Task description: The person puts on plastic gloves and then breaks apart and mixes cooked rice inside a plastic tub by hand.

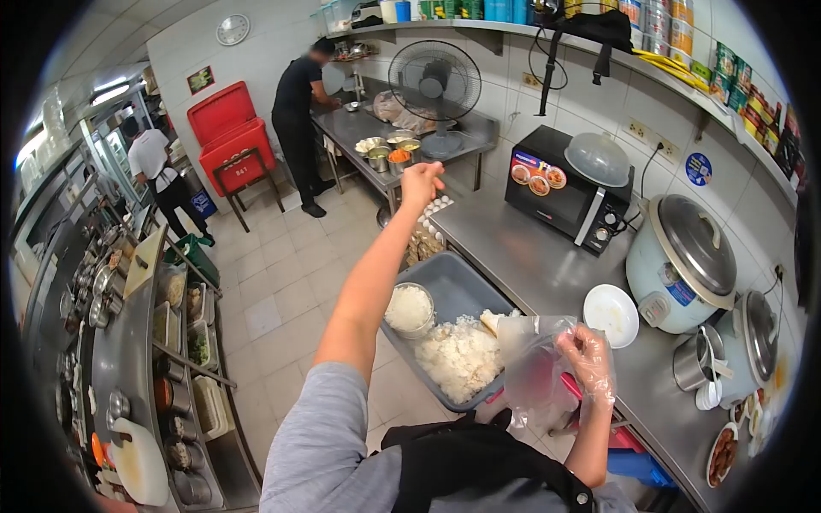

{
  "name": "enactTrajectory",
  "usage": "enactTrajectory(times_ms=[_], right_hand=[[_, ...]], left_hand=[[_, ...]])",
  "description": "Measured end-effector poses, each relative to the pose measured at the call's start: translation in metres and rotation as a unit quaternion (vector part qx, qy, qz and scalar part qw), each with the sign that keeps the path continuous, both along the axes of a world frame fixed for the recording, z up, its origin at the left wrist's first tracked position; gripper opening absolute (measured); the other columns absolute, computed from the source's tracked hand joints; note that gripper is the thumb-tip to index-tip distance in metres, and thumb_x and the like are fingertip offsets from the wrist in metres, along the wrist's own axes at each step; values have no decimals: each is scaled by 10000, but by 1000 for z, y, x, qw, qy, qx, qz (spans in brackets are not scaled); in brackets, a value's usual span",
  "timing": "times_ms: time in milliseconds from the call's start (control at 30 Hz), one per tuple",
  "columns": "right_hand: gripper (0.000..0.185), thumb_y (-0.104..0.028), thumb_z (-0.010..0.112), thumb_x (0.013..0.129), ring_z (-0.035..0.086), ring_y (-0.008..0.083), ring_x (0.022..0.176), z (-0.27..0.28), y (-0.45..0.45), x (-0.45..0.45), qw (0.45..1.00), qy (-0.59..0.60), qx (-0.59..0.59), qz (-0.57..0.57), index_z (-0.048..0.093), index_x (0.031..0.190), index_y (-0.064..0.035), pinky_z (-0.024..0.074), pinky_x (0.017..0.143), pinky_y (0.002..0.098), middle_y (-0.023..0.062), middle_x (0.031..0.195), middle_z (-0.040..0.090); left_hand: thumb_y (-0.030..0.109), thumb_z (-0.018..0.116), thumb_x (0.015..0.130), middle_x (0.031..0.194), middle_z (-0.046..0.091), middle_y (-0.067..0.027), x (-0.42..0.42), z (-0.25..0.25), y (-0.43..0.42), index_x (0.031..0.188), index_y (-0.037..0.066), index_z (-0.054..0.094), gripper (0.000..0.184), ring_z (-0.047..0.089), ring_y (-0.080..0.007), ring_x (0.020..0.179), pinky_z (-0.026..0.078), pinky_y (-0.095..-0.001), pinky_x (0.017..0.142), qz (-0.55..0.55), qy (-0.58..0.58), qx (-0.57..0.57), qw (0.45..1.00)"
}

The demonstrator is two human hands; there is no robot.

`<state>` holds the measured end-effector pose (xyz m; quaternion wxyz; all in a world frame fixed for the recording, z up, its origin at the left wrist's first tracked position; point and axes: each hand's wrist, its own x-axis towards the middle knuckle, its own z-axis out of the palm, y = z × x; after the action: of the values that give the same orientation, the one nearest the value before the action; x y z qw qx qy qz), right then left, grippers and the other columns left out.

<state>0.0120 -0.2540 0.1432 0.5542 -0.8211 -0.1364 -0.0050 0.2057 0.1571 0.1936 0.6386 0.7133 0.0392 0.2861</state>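
Note:
My left hand [422,185], bare, reaches far forward above the gap between two steel tables. Its fingers look loosely apart, with nothing visible in them. My right hand [587,359] wears a thin clear plastic glove and is closed on a clear plastic bag [534,363], which hangs over the corner of a grey tub [457,272]. In the tub lies a heap of cooked white rice [462,363]. A round container of rice [410,309] stands at the tub's left side. A pale object [492,321], partly hidden, pokes from the rice near the bag.
On the steel counter [505,248] stand a microwave [556,192], a white bowl [611,315] and a large rice cooker [682,261]. Eggs [438,205] sit beyond the tub. A fan [434,85] and a person in black [298,111] are at the back; another person [154,162] is at left.

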Motion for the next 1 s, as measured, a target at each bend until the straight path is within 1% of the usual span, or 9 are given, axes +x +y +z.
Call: enactTrajectory(times_ms=[300, 367, 400, 533, 633, 767, 833, 967, 1000], right_hand=[[217, -182, 686, 814, 411, 93, 597, 9, 0, 20, 997, -22, -54, 55, 576, 755, -5, 369, 547, 277, 0, 619, 471], [223, -190, 687, 815, 410, 103, 592, 19, 10, 19, 994, -23, -85, 62, 575, 756, -7, 368, 544, 286, 7, 617, 464], [228, -197, 688, 816, 409, 112, 586, 24, 12, 21, 990, -37, -115, 68, 574, 757, -9, 367, 541, 296, 14, 615, 457], [226, -204, 677, 827, 401, 129, 579, 3, 15, 38, 989, -46, -104, 91, 574, 766, -12, 364, 539, 307, 29, 622, 447], [201, -184, 691, 819, 397, 112, 587, 5, 22, 34, 989, -35, -82, 120, 584, 773, -19, 360, 536, 297, 11, 621, 444], [189, -168, 702, 813, 383, 90, 593, -10, 24, 41, 991, 17, -66, 114, 589, 779, -21, 354, 535, 282, -15, 628, 436], [201, -173, 708, 812, 359, 78, 597, -8, 28, 36, 992, 62, -25, 109, 587, 775, -16, 343, 531, 269, -35, 638, 421], [210, -176, 708, 814, 355, 76, 597, -7, 32, 37, 992, 17, -34, 123, 582, 763, -17, 328, 529, 259, -42, 640, 414], [207, -176, 707, 815, 355, 76, 600, -9, 29, 37, 992, 18, -35, 116, 582, 762, -20, 325, 530, 259, -45, 641, 408]], left_hand=[[267, 544, 893, 517, 386, 44, 31, -36, 20, 703, 122, 472, 250, 367, -76, 385, 303, -232, 340, -233, 18, -267, 935], [291, 531, 909, 822, 595, -99, 35, -61, 11, 1094, 33, 528, 318, 593, -177, 638, 497, -280, 544, -6, 198, 201, 959], [291, 531, 909, 822, 595, -99, 29, -59, 4, 1094, 33, 528, 318, 593, -177, 638, 497, -280, 544, -9, 198, 199, 960], [442, 573, 884, 1515, 174, -168, -38, -24, -10, 1477, 176, 175, 762, 327, -315, 1330, 290, -425, 1089, -499, -59, -252, 827], [692, 337, 873, 1543, 111, -131, -30, -48, 15, 1490, 189, 134, 822, 218, -350, 1381, 90, -614, 1086, -86, 54, -477, 873], [859, 215, 730, 1543, 148, -104, -69, 7, -13, 1486, 193, 180, 1008, 166, -363, 1399, 94, -651, 1064, -637, -176, -247, 709], [876, 260, 672, 1542, 136, -113, -62, 12, -11, 1486, 196, 168, 1064, 167, -355, 1400, 125, -669, 1059, -490, -201, -385, 756], [663, 232, 882, 1522, 188, -143, -40, -1, -2, 1485, 210, 158, 757, 225, -357, 1382, 237, -565, 1091, -377, -210, -357, 828], [366, 276, 1008, 1504, 208, -187, -30, -12, 4, 1485, 219, 138, 518, 271, -360, 1364, 301, -485, 1096, -437, -226, -425, 760]])
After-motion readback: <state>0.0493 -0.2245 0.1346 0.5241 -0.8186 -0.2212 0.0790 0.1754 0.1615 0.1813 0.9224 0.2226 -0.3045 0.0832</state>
